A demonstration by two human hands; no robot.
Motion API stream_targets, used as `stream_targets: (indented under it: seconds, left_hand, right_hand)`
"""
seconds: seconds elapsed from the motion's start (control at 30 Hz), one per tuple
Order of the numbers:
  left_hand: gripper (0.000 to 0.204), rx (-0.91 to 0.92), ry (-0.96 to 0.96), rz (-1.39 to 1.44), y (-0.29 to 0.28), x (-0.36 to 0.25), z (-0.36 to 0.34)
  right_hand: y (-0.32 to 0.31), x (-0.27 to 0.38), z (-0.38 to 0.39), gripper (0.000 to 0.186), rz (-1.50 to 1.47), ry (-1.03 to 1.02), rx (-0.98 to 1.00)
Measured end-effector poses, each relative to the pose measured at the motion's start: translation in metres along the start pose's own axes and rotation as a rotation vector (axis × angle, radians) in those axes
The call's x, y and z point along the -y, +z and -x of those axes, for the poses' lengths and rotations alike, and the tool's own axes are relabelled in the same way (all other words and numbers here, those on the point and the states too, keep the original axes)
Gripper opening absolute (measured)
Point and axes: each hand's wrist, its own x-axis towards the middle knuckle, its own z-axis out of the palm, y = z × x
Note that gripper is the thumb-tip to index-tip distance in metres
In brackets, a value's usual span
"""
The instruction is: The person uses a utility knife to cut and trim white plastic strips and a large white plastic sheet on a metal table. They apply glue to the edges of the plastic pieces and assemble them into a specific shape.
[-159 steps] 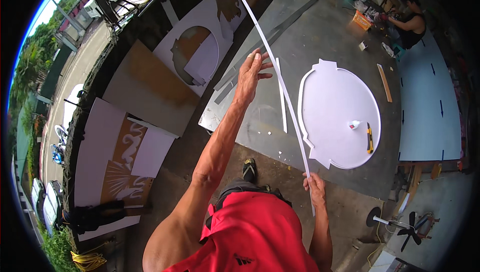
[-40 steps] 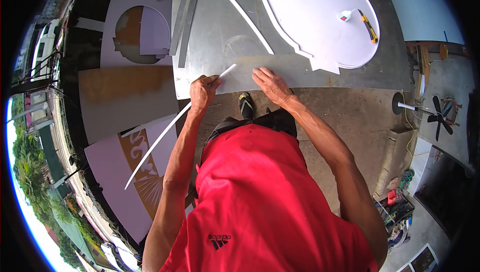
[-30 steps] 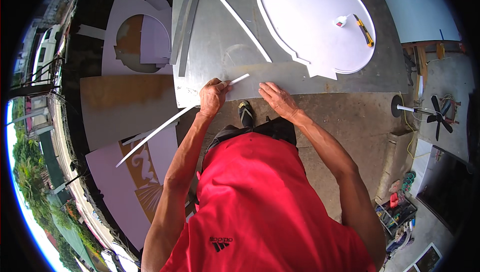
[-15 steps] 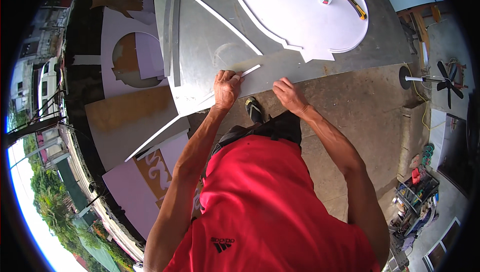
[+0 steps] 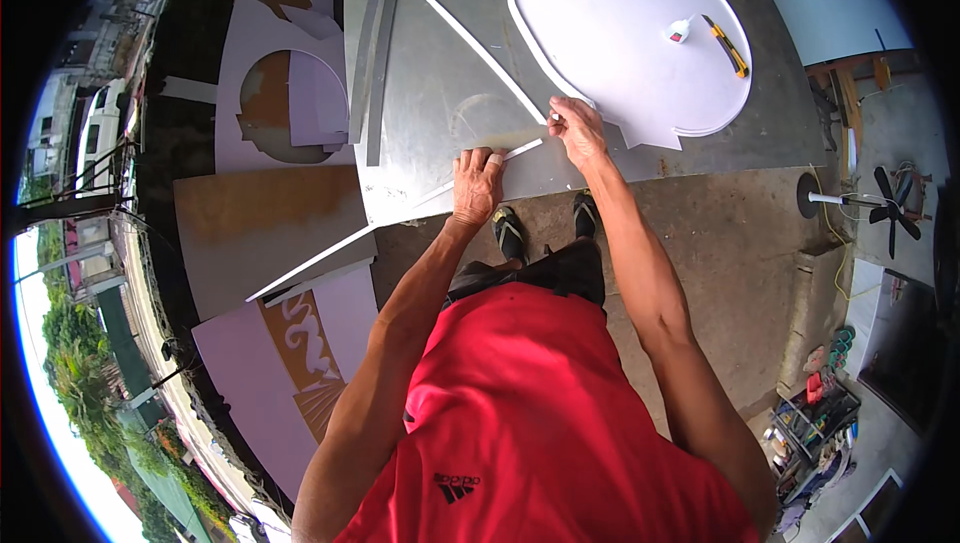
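My left hand (image 5: 478, 186) is closed over a long, thin white strip (image 5: 318, 261) at the table's near edge. One end of this strip sticks out past my fingers, and the other hangs off the table's left corner. My right hand (image 5: 580, 133) is pinched beside the near end of a second white strip (image 5: 485, 58) lying on the table; what its fingertips hold is too small to make out. Just beyond that hand lies a rounded white panel (image 5: 630, 33) with a raised rim. On it are a small white bottle (image 5: 678, 31) and a yellow-and-black utility knife (image 5: 725, 46).
The grey metal-topped table (image 5: 440, 73) carries dark flat bars (image 5: 378, 63) along its left side. Cut boards and white sheets (image 5: 270, 213) lean or lie to the left. A fan (image 5: 890, 208) stands at right, above a cluttered rack (image 5: 815, 423).
My right hand has moved forward over the table, to the end of the loose strip. My left hand stays on the long strip. The whole view has shifted slightly.
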Motion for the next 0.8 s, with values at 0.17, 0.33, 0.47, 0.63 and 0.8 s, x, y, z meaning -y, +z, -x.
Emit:
stream_targets:
  seconds: [0.17,0.33,0.47,0.63,0.8]
  left_hand:
    - [0.024,-0.021,0.011,0.028,-0.002,-0.002,-0.001]
    - [0.029,-0.011,0.025,0.011,0.001,-0.002,-0.001]
    - [0.028,-0.002,-0.002,0.015,0.002,0.0,0.002]
    - [0.026,-0.012,-0.015,0.003,0.003,0.004,0.004]
    - [0.034,0.004,-0.053,-0.044,0.006,-0.004,0.008]
  right_hand:
    - [0.013,-0.026,-0.028,0.041,1.129,-0.352,-0.103]
    - [0.014,-0.037,-0.031,0.029,1.475,-0.523,-0.043]
    - [-0.007,-0.031,-0.009,0.025,1.365,-0.349,0.033]
    - [-0.067,-0.022,0.072,0.024,0.911,-0.377,0.157]
    - [-0.129,-0.018,0.188,0.02,0.815,-0.172,0.114]
